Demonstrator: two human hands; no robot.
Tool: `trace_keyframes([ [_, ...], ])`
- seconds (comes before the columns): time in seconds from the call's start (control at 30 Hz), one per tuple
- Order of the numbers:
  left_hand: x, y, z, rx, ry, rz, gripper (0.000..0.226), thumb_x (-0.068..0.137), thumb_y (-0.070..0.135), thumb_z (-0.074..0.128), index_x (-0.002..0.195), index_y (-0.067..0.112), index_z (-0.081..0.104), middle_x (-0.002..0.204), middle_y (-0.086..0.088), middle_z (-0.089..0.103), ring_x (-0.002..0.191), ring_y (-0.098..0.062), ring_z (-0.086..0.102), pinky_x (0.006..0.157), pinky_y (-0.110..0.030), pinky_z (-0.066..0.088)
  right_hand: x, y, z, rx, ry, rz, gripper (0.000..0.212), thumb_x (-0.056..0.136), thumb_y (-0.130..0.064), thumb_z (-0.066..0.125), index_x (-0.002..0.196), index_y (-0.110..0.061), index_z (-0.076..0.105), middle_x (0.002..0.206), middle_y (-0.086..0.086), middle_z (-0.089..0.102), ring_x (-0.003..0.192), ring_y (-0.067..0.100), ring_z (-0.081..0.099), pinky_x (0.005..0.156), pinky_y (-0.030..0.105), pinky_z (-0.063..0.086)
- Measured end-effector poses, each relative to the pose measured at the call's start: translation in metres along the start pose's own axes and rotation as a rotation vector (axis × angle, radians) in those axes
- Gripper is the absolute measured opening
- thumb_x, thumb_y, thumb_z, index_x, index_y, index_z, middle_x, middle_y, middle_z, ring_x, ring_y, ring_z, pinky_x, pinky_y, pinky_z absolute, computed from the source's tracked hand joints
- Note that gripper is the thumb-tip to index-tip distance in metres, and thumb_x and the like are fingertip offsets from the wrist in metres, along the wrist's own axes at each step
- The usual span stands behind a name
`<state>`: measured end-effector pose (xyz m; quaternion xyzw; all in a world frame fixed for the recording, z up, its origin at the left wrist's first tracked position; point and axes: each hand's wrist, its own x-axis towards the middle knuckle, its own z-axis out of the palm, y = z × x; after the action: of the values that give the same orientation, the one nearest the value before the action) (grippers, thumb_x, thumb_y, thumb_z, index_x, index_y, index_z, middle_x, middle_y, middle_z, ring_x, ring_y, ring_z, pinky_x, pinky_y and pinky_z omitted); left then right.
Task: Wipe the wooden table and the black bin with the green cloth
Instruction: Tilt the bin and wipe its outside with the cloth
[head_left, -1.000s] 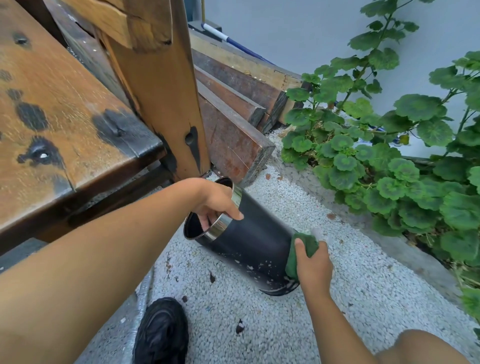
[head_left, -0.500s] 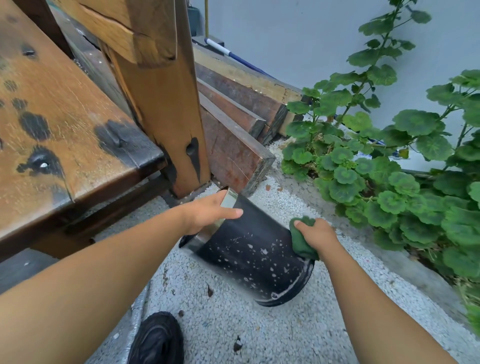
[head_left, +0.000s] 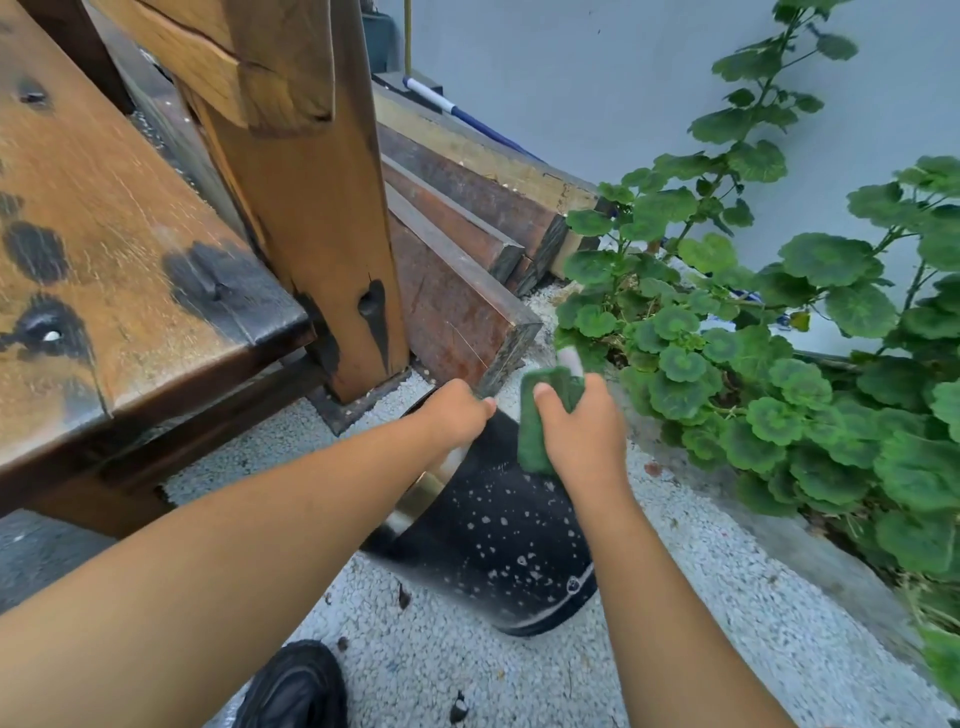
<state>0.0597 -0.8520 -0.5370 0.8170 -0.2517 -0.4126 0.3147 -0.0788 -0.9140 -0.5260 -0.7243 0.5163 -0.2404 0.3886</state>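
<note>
The black bin (head_left: 498, 540) lies tilted on the pebbled ground, its steel-rimmed mouth toward the table and its base toward me; white specks dot its side. My left hand (head_left: 454, 415) grips the bin at its rim end, and my forearm hides most of the rim. My right hand (head_left: 582, 431) holds the green cloth (head_left: 540, 415) against the bin's upper side, near the rim end. The wooden table (head_left: 119, 260), with dark burn-like patches, fills the left of the view.
A thick wooden table leg (head_left: 322, 234) stands just behind the bin. Stacked timber beams (head_left: 467, 260) lie behind it along a grey wall. A leafy green plant (head_left: 753, 364) crowds the right side. My black shoe (head_left: 296, 686) is at the bottom.
My right hand has slid the green cloth along the bin's side from the base end up toward the rim. The bin has turned, its base now pointing more toward me. My left hand kept its hold.
</note>
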Motion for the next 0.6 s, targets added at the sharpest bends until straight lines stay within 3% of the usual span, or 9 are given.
trace_keyframes([
  [0.07, -0.001, -0.005, 0.000, -0.071, 0.009, -0.006, 0.035, 0.102, 0.026, 0.049, 0.073, 0.007, 0.047, 0.073, -0.011, 0.045, 0.069, -0.020, 0.041, 0.070, -0.032, 0.030, -0.004, -0.006, 0.019, -0.037, -0.061, 0.013, 0.026, 0.095, -0.041, 0.059, 0.101, -0.017, 0.052, 0.083, -0.005, 0.057, 0.071, 0.013, 0.056, 0.054, 0.029, 0.038],
  [0.17, -0.004, -0.011, -0.002, -0.110, 0.057, 0.012, 0.035, 0.104, 0.030, 0.039, 0.076, 0.011, 0.048, 0.083, -0.009, 0.047, 0.076, -0.019, 0.043, 0.063, -0.032, 0.032, -0.014, -0.003, 0.046, -0.063, -0.111, 0.053, 0.031, 0.094, -0.045, 0.058, 0.102, -0.017, 0.050, 0.085, -0.003, 0.057, 0.077, 0.020, 0.059, 0.058, 0.033, 0.043],
  [0.27, 0.000, -0.022, -0.002, -0.114, 0.059, 0.089, 0.073, 0.092, 0.064, 0.026, 0.092, 0.000, 0.061, 0.083, -0.003, 0.057, 0.078, -0.020, 0.054, 0.070, -0.036, 0.040, -0.019, 0.000, 0.062, -0.140, -0.028, 0.035, 0.038, 0.090, -0.053, 0.054, 0.104, -0.019, 0.049, 0.091, -0.002, 0.058, 0.082, 0.022, 0.059, 0.068, 0.038, 0.051],
  [0.33, 0.004, -0.031, -0.002, -0.091, 0.062, 0.126, 0.086, 0.085, 0.075, 0.027, 0.099, -0.004, 0.061, 0.084, -0.003, 0.059, 0.079, -0.023, 0.056, 0.075, -0.038, 0.045, -0.018, 0.002, 0.065, -0.199, 0.004, 0.003, 0.041, 0.088, -0.057, 0.051, 0.103, -0.019, 0.049, 0.095, 0.000, 0.057, 0.086, 0.024, 0.057, 0.072, 0.041, 0.052],
  [0.4, -0.010, -0.025, -0.003, -0.075, 0.068, 0.092, 0.067, 0.092, 0.068, 0.033, 0.094, 0.004, 0.057, 0.091, -0.005, 0.058, 0.086, -0.023, 0.057, 0.082, -0.041, 0.046, -0.014, 0.006, 0.065, -0.232, -0.018, 0.001, 0.042, 0.088, -0.057, 0.050, 0.106, -0.019, 0.050, 0.099, 0.001, 0.057, 0.090, 0.025, 0.057, 0.071, 0.039, 0.049],
  [0.5, -0.018, -0.024, -0.006, -0.005, 0.067, 0.074, 0.036, 0.101, 0.053, 0.039, 0.094, 0.018, 0.047, 0.091, 0.003, 0.049, 0.094, -0.020, 0.047, 0.080, -0.036, 0.037, -0.003, 0.016, 0.062, -0.313, -0.080, 0.028, 0.045, 0.090, -0.058, 0.051, 0.111, -0.018, 0.050, 0.102, 0.002, 0.057, 0.093, 0.026, 0.057, 0.068, 0.037, 0.043],
  [0.57, -0.016, -0.029, -0.008, 0.031, 0.034, 0.068, 0.033, 0.101, 0.050, 0.041, 0.117, 0.022, 0.047, 0.109, 0.011, 0.052, 0.114, -0.020, 0.045, 0.087, -0.029, 0.030, 0.004, 0.027, 0.057, -0.350, -0.107, 0.066, 0.047, 0.090, -0.059, 0.052, 0.111, -0.017, 0.051, 0.103, 0.003, 0.058, 0.092, 0.027, 0.058, 0.069, 0.038, 0.046],
  [0.6, -0.017, -0.032, -0.009, 0.038, 0.020, 0.064, 0.050, 0.101, 0.050, 0.042, 0.139, 0.016, 0.039, 0.133, 0.004, 0.050, 0.128, -0.023, 0.042, 0.090, -0.029, 0.029, 0.007, 0.035, 0.055, -0.364, -0.114, 0.086, 0.048, 0.090, -0.060, 0.052, 0.111, -0.017, 0.052, 0.103, 0.004, 0.059, 0.092, 0.028, 0.059, 0.070, 0.039, 0.047],
])
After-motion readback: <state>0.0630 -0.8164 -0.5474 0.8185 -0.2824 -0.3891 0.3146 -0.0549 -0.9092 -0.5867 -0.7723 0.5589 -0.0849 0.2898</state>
